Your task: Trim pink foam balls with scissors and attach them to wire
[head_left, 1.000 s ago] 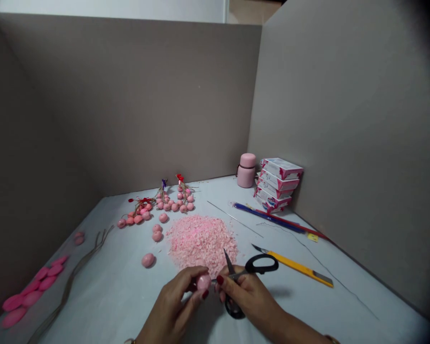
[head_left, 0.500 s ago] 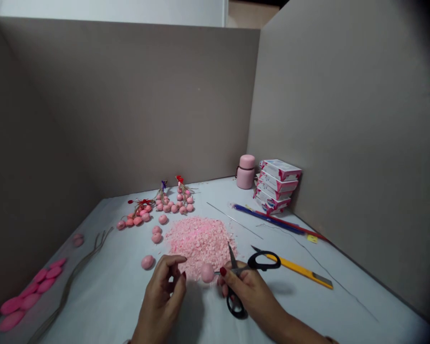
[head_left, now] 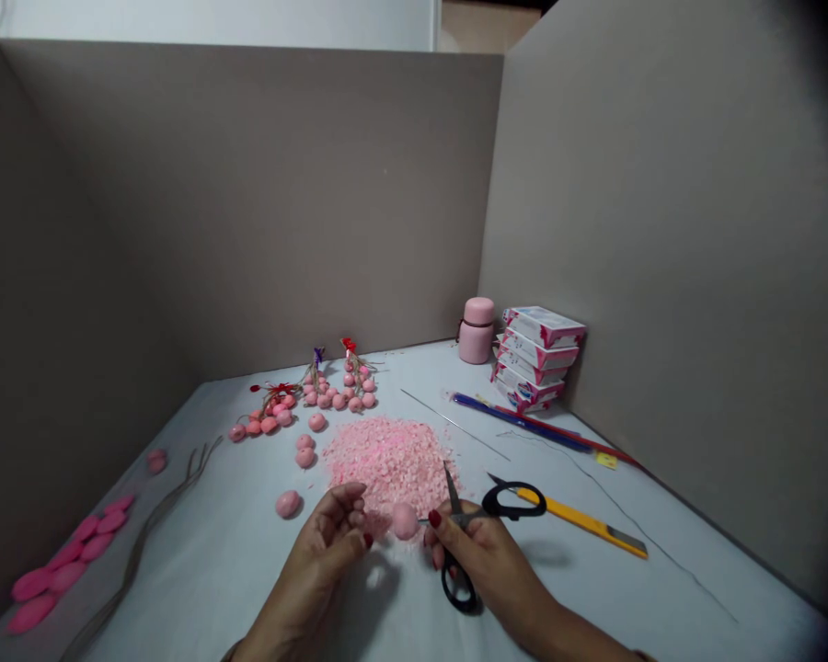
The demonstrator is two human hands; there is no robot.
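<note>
My right hand [head_left: 483,561] grips black-handled scissors [head_left: 476,529], blades pointing up, and also pinches a thin wire with a pink ball [head_left: 405,520] on its end. My left hand [head_left: 331,542] hovers just left of that ball, fingers curled loosely together with nothing visible in them. Both hands sit at the near edge of a heap of pink shavings [head_left: 390,460] on the pale table [head_left: 213,552].
Loose pink balls [head_left: 288,503], bunches of balls on stems [head_left: 338,391], pink petals [head_left: 62,561] and brown wires [head_left: 144,533] lie left. A yellow utility knife [head_left: 580,519], coloured rods [head_left: 531,423], stacked boxes [head_left: 538,354] and a pink jar [head_left: 476,329] lie right. Grey partitions enclose the table.
My left hand let go of the pink ball and drew back a little to the left. The ball stays on its wire in my right hand, raised slightly toward the shavings.
</note>
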